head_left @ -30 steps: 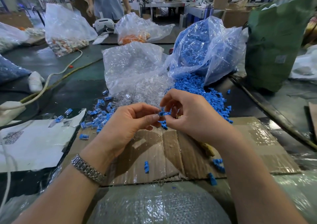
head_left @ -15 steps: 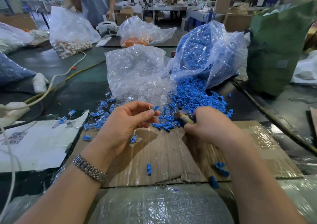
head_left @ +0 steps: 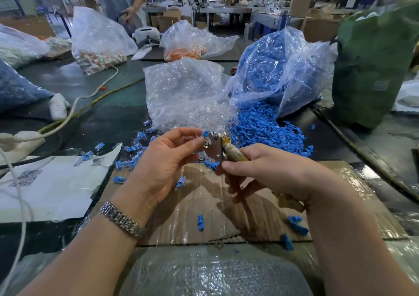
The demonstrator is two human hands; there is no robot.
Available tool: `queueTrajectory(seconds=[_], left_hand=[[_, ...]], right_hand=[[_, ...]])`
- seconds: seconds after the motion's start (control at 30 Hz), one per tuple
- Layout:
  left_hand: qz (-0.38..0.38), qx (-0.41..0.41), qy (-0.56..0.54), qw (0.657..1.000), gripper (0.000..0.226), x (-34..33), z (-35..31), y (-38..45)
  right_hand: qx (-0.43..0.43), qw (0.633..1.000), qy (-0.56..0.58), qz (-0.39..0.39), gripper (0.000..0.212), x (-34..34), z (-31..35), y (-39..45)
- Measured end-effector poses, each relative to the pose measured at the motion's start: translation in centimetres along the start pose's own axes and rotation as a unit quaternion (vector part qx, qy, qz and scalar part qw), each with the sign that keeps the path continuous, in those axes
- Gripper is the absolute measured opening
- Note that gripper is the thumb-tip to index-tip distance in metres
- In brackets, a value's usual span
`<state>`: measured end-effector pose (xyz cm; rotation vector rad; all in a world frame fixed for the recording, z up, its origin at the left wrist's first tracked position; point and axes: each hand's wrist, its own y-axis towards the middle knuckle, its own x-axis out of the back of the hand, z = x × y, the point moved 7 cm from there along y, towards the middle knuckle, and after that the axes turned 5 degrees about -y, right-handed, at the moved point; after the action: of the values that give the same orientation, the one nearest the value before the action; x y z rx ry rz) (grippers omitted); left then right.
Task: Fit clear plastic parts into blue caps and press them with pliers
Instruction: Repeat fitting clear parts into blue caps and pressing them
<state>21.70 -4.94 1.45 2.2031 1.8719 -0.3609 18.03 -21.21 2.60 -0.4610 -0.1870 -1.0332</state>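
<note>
A blue cap [head_left: 205,133] with its clear plastic part sits pinched between the thumb and fingertips of the person's left hand [head_left: 166,159], raised above a cardboard sheet [head_left: 204,205] on the worktable. The right hand [head_left: 267,173] has its fingers wrapped round the yellowed handles of the pliers [head_left: 217,147], whose metal head meets the cap. The piece looks tiny, light and stiff, probably slick, so it seems best held by its sides at the very fingertips, leaving the top free for the tool. Behind the hands, a heap of loose blue caps [head_left: 263,128] spills from a torn bag, beside a bag of clear parts [head_left: 188,96]. Finished pieces [head_left: 133,150] lie scattered to the left.
</note>
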Motion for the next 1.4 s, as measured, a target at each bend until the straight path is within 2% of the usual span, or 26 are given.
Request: queueTrajectory(seconds=[0.27,0.57,0.7,0.8,0.87,0.9,1.0,1.07,1.1,1.23,1.3,1.4], left_hand=[[-0.001,-0.007,0.019,1.000,0.029,0.0,0.1,0.1],[-0.009,-0.035,0.047,0.998,0.019,0.6,0.0,0.0],[-0.006,-0.060,0.108,0.992,0.021,0.5,-0.1,0.2],[-0.032,-0.092,0.134,0.986,0.016,1.1,-1.0,0.3],[-0.088,-0.127,0.221,0.963,0.015,2.5,-1.8,0.1],[-0.124,-0.136,0.287,0.940,0.016,3.3,-2.1,0.0],[-0.216,-0.122,0.496,0.832,0.015,4.7,-3.0,-0.4],[-0.232,-0.112,0.592,0.764,0.017,4.7,-3.4,-0.5],[-0.221,-0.113,0.609,0.753,0.018,4.3,-3.3,-0.5],[-0.058,-0.151,0.596,0.786,0.022,0.7,-1.0,-0.3],[0.008,-0.158,0.617,0.771,0.030,-1.0,0.3,-0.2],[0.042,-0.162,0.662,0.731,0.036,-1.6,1.3,0.0]], right_hand=[[-0.001,0.999,-0.032,-0.033,0.045,-0.3,0.3,0.3],[-0.005,0.993,-0.097,-0.065,0.046,-0.5,0.3,0.8],[-0.011,0.996,-0.074,-0.056,0.050,-0.3,0.1,0.8],[-0.011,0.997,-0.040,-0.058,0.061,0.8,0.0,0.4],[-0.025,0.992,-0.061,-0.106,0.065,2.5,-0.6,0.1],[-0.040,0.984,-0.105,-0.141,0.063,3.5,-0.9,0.0],[-0.100,0.930,-0.265,-0.236,0.045,5.5,-1.8,0.0],[-0.134,0.893,-0.334,-0.270,0.038,6.1,-2.3,0.1],[-0.148,0.879,-0.359,-0.278,0.037,6.1,-2.5,0.2],[-0.186,0.847,-0.411,-0.281,0.037,5.8,-3.1,0.4],[-0.195,0.842,-0.424,-0.273,0.041,5.5,-3.2,0.4],[-0.207,0.837,-0.438,-0.255,0.053,5.1,-3.3,0.5]])
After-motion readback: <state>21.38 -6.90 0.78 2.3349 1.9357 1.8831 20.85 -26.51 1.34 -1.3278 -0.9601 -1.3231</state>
